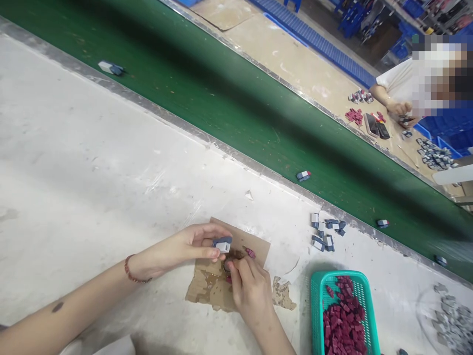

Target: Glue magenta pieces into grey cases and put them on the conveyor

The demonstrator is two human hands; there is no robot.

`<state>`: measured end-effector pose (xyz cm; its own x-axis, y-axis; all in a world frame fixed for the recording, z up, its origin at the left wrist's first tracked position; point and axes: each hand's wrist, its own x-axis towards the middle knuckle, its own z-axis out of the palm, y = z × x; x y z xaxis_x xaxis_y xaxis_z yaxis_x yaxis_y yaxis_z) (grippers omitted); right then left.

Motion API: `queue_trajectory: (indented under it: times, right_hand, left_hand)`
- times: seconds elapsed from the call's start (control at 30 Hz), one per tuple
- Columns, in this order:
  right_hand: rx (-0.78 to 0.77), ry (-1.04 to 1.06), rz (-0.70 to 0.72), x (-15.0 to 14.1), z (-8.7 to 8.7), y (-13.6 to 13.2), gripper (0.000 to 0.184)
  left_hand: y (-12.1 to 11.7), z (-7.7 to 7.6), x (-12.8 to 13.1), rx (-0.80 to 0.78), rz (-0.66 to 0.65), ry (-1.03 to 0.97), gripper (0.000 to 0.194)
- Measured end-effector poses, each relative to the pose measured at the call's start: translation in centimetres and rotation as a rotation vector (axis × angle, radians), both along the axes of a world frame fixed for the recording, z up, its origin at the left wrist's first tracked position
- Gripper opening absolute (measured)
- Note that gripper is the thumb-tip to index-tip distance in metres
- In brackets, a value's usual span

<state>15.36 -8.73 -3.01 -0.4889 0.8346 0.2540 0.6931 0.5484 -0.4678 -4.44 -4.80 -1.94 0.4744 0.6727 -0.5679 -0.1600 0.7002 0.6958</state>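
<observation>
My left hand [194, 244] pinches a small blue-and-white plastic part [223, 245] between thumb and fingers, just above a sheet of brown cardboard [258, 242]. To its right, my right hand [253, 288] is low over the same sheet with fingers closed. Whatever its fingertips hold is too small and hidden to make out. A dark, round object [227, 265] shows beside those fingertips. One magenta piece [250, 252] lies on the cardboard behind my right hand. The cardboard's surface is torn and stained.
A green basket [317, 301] of magenta pieces stands at right, below several blue-and-white parts [322, 229]. A green conveyor belt [221, 106] carrying scattered parts crosses diagonally. Grey pieces [453, 315] lie far right. Across the belt, a person [399, 81] handles parts.
</observation>
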Motion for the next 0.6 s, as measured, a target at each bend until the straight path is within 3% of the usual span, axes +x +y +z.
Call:
queue_trajectory:
  times: [0.23,0.47,0.6]
  right_hand:
    - [-0.039,0.004,-0.012,0.0,0.1,0.2,0.041]
    - [-0.080,0.047,-0.025,0.0,0.3,0.3,0.041]
    - [-0.386,0.264,-0.147,0.5,0.6,0.4,0.034]
  left_hand:
    - [-0.5,-0.6,0.3,0.060,-0.064,-0.044,0.044]
    - [-1.4,-0.6,1.0,0.338,-0.064,0.162,0.043]
    - [-1.9,-1.0,1.1,0.430,-0.165,0.256,0.043]
